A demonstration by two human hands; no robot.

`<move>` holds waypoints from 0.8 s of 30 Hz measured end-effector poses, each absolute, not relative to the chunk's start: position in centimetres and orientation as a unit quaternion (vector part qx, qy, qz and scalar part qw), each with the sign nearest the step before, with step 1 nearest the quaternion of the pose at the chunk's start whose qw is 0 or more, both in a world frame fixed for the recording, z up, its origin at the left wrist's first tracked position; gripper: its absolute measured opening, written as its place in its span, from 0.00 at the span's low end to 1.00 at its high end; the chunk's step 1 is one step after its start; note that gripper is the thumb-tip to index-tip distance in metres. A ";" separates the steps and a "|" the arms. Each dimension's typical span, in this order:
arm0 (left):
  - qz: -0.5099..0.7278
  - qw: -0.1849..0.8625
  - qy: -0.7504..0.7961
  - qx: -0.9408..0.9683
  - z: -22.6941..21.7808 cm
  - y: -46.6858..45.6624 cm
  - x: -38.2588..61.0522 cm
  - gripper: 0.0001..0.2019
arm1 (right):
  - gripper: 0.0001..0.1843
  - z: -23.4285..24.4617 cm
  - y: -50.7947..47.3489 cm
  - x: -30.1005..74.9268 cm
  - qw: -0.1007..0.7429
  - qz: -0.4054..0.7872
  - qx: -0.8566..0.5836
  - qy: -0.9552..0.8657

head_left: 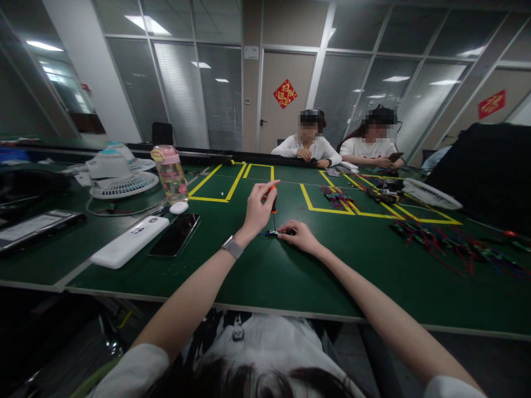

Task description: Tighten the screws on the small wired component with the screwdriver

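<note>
My left hand is closed around the orange and black handle of a screwdriver, held upright. The screwdriver's thin shaft points straight down, and its tip meets a small circuit board on the green table. From the right, my right hand pinches the board's edge with thumb and fingers while resting on the tabletop. Thin wires show at the board's left side. Fine details of the board are too small to make out, and part of it is hidden by my right fingers.
Left of my arms lie a black phone, a white power bank, a water bottle and a white fan. Bundled wires spread at right; more wires lie inside yellow tape. Two people sit opposite.
</note>
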State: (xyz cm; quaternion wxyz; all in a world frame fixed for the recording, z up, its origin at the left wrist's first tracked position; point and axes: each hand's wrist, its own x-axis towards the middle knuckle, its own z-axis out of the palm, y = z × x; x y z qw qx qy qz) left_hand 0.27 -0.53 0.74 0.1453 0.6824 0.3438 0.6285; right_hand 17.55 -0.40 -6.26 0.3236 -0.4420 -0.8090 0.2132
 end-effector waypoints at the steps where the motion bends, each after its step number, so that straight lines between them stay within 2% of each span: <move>1: 0.625 0.154 0.341 0.686 0.7 -0.5 0.2 0.14 | 0.10 -6.3 -0.4 17.5 0.324 0.213 -0.441 -0.809; 5: 0.624 0.182 0.320 0.690 0.7 -0.4 0.3 0.16 | 0.10 -6.3 -0.4 17.5 0.327 0.209 -0.440 -0.810; 10: 0.634 0.119 0.344 0.682 0.8 -0.6 0.3 0.12 | 0.10 -6.2 -0.5 17.5 0.325 0.207 -0.441 -0.811; 17: 0.619 0.168 0.321 0.697 0.8 -0.6 0.4 0.16 | 0.10 -6.2 -0.5 17.5 0.324 0.209 -0.442 -0.810; 24: 0.627 0.132 0.343 0.687 0.9 -0.8 0.3 0.13 | 0.10 -6.0 -0.6 17.5 0.324 0.211 -0.443 -0.809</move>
